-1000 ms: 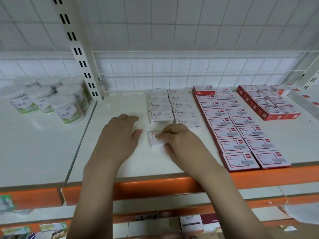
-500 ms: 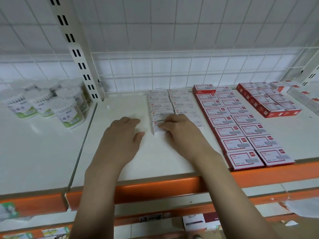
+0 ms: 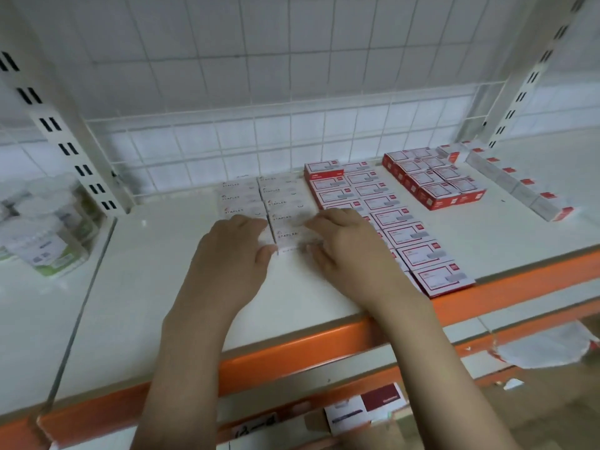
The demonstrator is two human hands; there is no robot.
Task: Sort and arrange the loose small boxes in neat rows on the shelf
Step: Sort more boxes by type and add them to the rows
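My left hand and right hand, fingers relaxed, press white "STAPLES" boxes into two rows on the shelf.

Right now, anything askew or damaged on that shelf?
Mostly tidy. One red-and-white box at the back of the left red column sits raised above its row. Below the shelf edge, a torn label hangs ragged. Both hands are squaring the white staple boxes.

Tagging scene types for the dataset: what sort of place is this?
Probably a stationery or general shop aisle: an orange-edged retail shelf with slotted uprights, stocked rows of staples boxes and red-and-white boxes.
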